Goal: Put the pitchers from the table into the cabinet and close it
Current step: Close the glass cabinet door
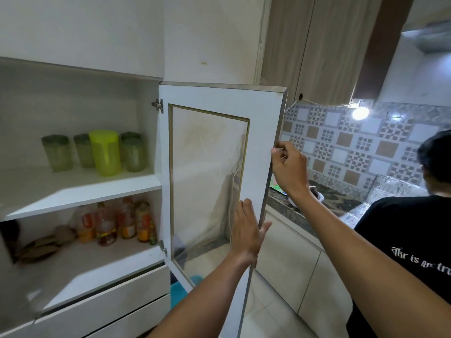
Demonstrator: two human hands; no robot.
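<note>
The white cabinet stands open, its glass-panelled door [263, 111] swung out towards me. On the upper shelf [73, 189] a lime-green pitcher [105, 152] stands upright among several green-lidded clear pitchers [57, 152]. My right hand [289, 167] grips the door's outer edge about halfway up. My left hand [247, 230] holds the same edge lower down, palm flat on the inner face and fingers wrapped round the edge.
The lower shelf holds several bottles [117, 220] and brown items at the left. Drawers [102, 298] sit below. A person in a black T-shirt [410, 240] stands at the right by a dark stone counter [317, 201]. A teal object [180, 289] lies on the floor behind the door.
</note>
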